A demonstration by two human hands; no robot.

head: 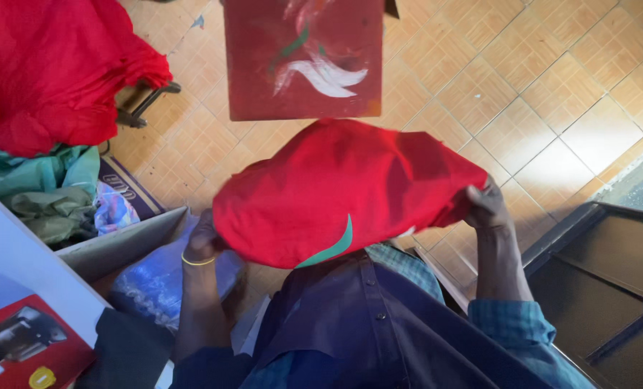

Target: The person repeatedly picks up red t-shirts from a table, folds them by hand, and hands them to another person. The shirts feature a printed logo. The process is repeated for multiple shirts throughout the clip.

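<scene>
Both hands hold a red garment [336, 191] stretched out above the person's lap, in the middle of the view. The left hand [202, 241] grips its left edge, fingers closed into the cloth, with a thin yellow bangle [197, 261] on the wrist. The right hand [487, 205] grips the right edge, fingers pinched shut on a bunched corner of the fabric. The garment is slightly blurred; a curved green stripe [332, 248] runs along its lower edge, near the person's chest.

The person wears a dark blue apron [379, 324] over a green checked shirt [508, 324], its cuff showing on the right forearm.

Beyond the garment, on the tan tiled floor [552, 86], lies a dark red square panel [303, 57] marked with white and green brush-like strokes. At upper left a heap of red cloth [47, 68] lies draped over a dark metal frame [145, 104], and below it sits a crumpled pile of green fabric [44, 191]. Beside the left forearm an open cardboard box [119, 245] holds a clear plastic bag [155, 284]. At lower left, a white surface [26, 266] carries a red printed box [26, 346]. A dark framed panel [609, 281] fills the lower right corner.
</scene>
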